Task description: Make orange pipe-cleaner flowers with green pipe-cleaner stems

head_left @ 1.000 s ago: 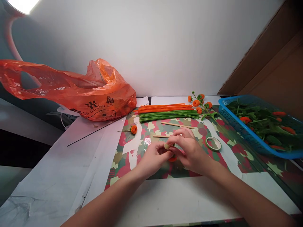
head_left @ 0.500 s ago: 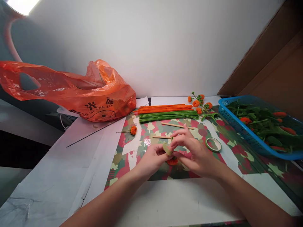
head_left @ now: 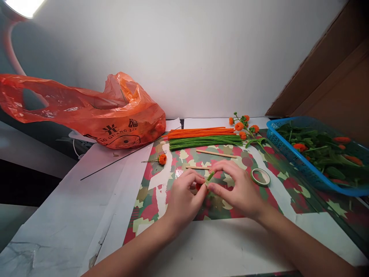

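Observation:
Both my hands meet over the patterned mat. My left hand is closed, its fingers curled round a small orange flower head that barely shows. My right hand pinches the short green stem that sticks up between the two hands. A roll of green tape lies just right of my right hand. Two thin wooden sticks lie on the mat beyond my fingers.
Orange and green pipe cleaners lie in bundles at the back of the mat, beside a sprig of orange pompom flowers. A single pompom on a wire sits left. An orange plastic bag is back left, a blue basket of green leaves right.
The orange flower head has been turned from under my hands into my left palm, and the green stem now points up between my fingers. My hands shifted slightly left.

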Demonstrator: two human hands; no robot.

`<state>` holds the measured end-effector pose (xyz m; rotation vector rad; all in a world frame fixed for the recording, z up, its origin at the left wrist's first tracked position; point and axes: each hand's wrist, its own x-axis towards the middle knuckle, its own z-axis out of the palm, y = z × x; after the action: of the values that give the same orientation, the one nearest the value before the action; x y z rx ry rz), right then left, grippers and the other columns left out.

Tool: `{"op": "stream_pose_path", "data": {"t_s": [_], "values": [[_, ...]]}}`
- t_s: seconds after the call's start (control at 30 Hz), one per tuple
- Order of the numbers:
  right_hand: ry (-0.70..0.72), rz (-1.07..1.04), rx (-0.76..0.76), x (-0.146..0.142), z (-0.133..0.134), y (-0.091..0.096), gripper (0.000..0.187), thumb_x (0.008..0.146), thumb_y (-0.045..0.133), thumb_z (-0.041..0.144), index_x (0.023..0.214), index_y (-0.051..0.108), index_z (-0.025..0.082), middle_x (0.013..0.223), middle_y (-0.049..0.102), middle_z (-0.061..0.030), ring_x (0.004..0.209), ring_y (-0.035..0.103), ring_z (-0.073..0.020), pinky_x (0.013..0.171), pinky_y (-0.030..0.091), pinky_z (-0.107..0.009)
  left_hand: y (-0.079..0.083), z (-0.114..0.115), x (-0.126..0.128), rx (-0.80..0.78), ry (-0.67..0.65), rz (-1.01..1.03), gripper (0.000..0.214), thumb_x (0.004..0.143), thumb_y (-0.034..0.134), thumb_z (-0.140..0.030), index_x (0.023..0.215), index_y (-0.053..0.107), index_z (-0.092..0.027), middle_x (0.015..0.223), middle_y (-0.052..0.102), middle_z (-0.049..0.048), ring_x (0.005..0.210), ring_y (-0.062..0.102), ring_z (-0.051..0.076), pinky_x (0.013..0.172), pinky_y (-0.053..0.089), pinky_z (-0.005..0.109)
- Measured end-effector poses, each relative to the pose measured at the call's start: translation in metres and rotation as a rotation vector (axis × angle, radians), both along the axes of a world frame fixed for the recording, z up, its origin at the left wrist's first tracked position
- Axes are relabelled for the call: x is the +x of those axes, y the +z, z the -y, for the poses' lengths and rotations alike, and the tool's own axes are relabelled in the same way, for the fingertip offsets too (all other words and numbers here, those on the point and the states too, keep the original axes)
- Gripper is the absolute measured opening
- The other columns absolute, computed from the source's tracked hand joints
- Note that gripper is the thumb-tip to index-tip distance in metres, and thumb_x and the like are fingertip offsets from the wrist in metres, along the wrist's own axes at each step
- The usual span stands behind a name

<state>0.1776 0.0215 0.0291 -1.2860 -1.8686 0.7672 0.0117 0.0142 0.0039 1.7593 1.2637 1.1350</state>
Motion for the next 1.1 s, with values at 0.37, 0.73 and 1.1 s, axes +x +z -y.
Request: {"op": "stream_pose_path", "data": {"t_s": [0.37, 0.73, 1.1], "values": [[0.042, -0.045, -0.16, -0.003, 0.001, -0.004, 0.016, 0.08, 0.062, 0.022, 0.064, 0.06, 0.02, 0.068, 0.066, 0.0019, 0.067, 0.058, -0.0147, 0.064, 0.042, -0.026, 0.004, -0.001, -0.006, -0.062, -0.029, 0.028, 0.01, 0.079, 0.061, -0.016, 0.07, 0.063, -0.017, 0.084, 0.062, 0.0051, 0.075, 0.058, 0.015, 0.06, 0.047, 0.024], [0.113, -0.035, -0.294, 0.005, 0.0, -0.004, 0.016, 0.08, 0.062, 0.023, 0.065, 0.063, 0.019, 0.074, 0.067, 0.0003, 0.075, 0.06, -0.0157, 0.069, 0.045, -0.026, 0.006, -0.006, -0.012, -0.546, -0.262, 0.389, 0.013, 0.076, 0.065, -0.022, 0.066, 0.063, -0.015, 0.084, 0.057, 0.0037, 0.076, 0.054, 0.013, 0.066, 0.045, 0.023], [0.179, -0.036, -0.321, 0.009, -0.003, 0.005, 0.018, 0.079, 0.063, 0.022, 0.062, 0.063, 0.018, 0.063, 0.063, 0.0019, 0.063, 0.057, -0.0123, 0.059, 0.042, -0.022, 0.004, -0.007, -0.015, -0.527, -0.366, 0.345, 0.017, 0.078, 0.066, -0.029, 0.068, 0.061, -0.016, 0.081, 0.056, 0.0025, 0.075, 0.05, 0.014, 0.068, 0.041, 0.025]]}}
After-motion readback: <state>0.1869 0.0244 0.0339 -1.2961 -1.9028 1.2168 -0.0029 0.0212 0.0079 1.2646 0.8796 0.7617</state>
